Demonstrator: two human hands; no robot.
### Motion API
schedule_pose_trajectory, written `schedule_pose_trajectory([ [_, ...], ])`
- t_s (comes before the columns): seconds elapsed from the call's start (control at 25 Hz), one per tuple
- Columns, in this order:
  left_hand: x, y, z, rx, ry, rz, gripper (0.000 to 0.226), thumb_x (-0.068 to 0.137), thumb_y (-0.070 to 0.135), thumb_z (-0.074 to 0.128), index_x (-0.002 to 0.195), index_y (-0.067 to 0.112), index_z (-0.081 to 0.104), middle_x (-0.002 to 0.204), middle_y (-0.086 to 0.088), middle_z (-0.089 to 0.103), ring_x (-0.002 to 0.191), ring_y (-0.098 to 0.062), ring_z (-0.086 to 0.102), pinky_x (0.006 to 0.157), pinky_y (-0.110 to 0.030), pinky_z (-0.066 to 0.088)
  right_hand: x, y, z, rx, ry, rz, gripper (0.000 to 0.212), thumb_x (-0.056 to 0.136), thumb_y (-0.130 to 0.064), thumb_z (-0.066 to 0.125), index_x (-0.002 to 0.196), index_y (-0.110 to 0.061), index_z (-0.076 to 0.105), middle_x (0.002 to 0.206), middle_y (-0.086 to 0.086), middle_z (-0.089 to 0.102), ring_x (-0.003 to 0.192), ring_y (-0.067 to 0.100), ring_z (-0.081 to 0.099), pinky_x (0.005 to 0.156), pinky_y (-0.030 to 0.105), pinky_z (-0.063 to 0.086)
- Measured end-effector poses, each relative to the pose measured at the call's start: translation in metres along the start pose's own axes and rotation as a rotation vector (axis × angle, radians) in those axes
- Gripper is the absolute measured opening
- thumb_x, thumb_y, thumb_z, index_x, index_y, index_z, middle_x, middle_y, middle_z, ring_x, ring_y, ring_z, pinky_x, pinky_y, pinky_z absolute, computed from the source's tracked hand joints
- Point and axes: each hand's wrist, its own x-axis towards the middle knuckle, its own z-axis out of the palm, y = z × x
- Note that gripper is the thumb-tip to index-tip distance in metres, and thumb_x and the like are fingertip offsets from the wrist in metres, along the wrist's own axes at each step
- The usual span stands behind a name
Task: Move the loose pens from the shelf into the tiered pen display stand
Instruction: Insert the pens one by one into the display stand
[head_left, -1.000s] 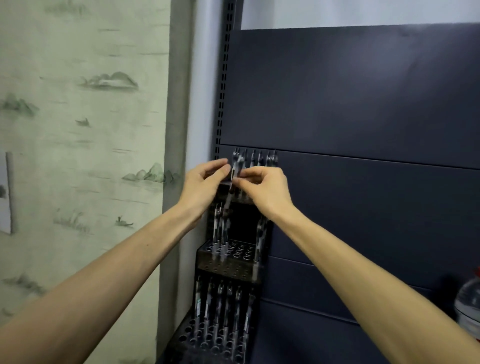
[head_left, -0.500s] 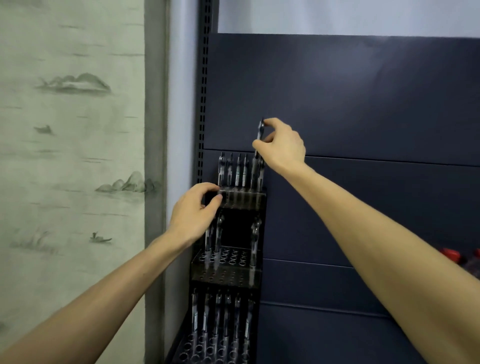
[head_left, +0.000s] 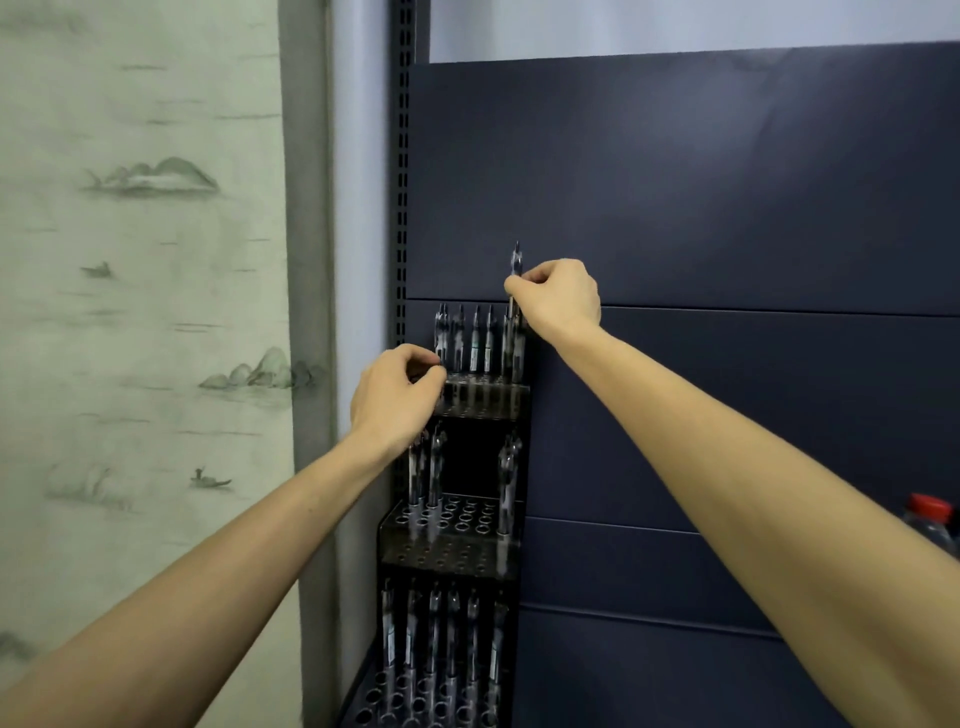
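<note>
A black tiered pen display stand (head_left: 467, 540) stands against the dark shelf back panel, with upright pens in its top, middle and bottom tiers. My right hand (head_left: 558, 299) pinches a pen (head_left: 515, 262) upright above the right end of the top tier, its lower part among the pens standing there. My left hand (head_left: 397, 397) grips the left edge of the top tier, fingers curled around it. Several pens (head_left: 475, 343) stand in the top row between my hands.
A dark blue shelf back panel (head_left: 701, 182) fills the right. A slotted upright (head_left: 401, 156) runs down its left edge. Painted wallpaper (head_left: 140, 260) covers the left wall. A bottle with a red cap (head_left: 930, 512) stands at the far right.
My right hand lifted a pen up from the top tier's left part and carried it to the right end, then lowered it slightly. My left hand dropped to grip the tier's left edge.
</note>
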Motion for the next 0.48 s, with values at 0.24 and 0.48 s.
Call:
schedule_pose_trajectory([
  [0.24,0.000,-0.009,0.005,0.016,-0.002,0.003,0.016,0.094,0.026,0.062,0.105,0.030,0.072,0.104,0.011,0.071,0.092,-0.015,0.066,0.079,-0.031,0.049,0.007,0.001,-0.002,-0.026,-0.045,0.035,0.016,0.080,-0.028,0.070,0.074,-0.013,0.070,0.068,0.007,0.065,0.065,0.019,0.060,0.070,0.033,0.057],
  [0.48,0.001,-0.010,0.004,0.056,-0.002,0.017,0.016,0.093,0.027,0.063,0.105,0.031,0.072,0.105,0.012,0.071,0.093,-0.013,0.064,0.077,-0.029,0.043,0.011,0.006,0.004,-0.024,-0.120,0.048,0.025,0.083,-0.027,0.072,0.081,-0.003,0.075,0.074,0.008,0.069,0.071,0.018,0.060,0.075,0.035,0.059],
])
